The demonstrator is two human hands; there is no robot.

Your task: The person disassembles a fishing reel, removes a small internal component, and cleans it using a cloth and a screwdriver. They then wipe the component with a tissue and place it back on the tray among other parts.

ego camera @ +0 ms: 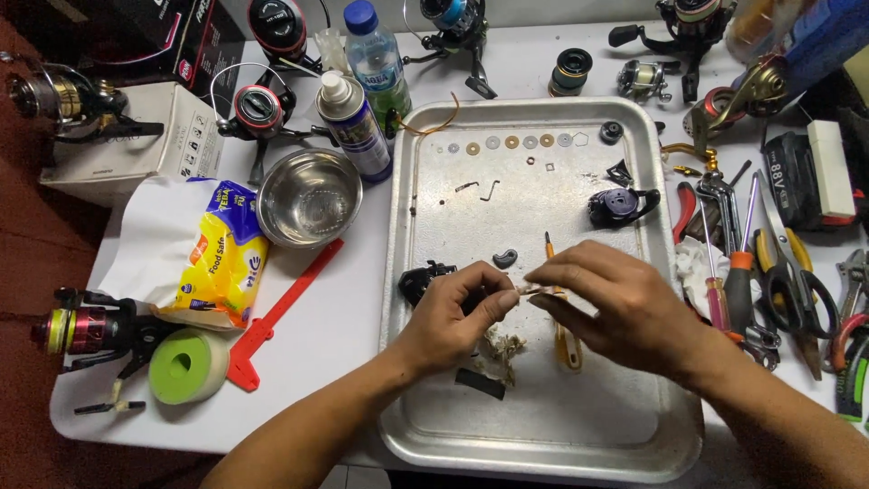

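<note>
Both hands meet over the near half of a metal tray [634, 426]. My left hand [453, 317] and my right hand [615, 303] pinch the two ends of a small pale part [530, 290] between thumb and fingertips. Under the hands lie a crumpled bit of dirty tissue [503, 349], a yellow-handled tool [566, 349], a black reel body piece [418, 279] and a small black strip [480, 383]. Farther up the tray sit a row of small washers [511, 142], a dark blue reel housing [617, 206] and a small grey curved part [505, 258].
Left of the tray: a steel bowl [310, 197], spray can [355, 127], water bottle [376, 59], red plastic caliper [272, 317], green tape roll [188, 365], yellow wipes pack [222, 258]. Several fishing reels ring the table. Pliers, screwdrivers and scissors [778, 272] lie to the right.
</note>
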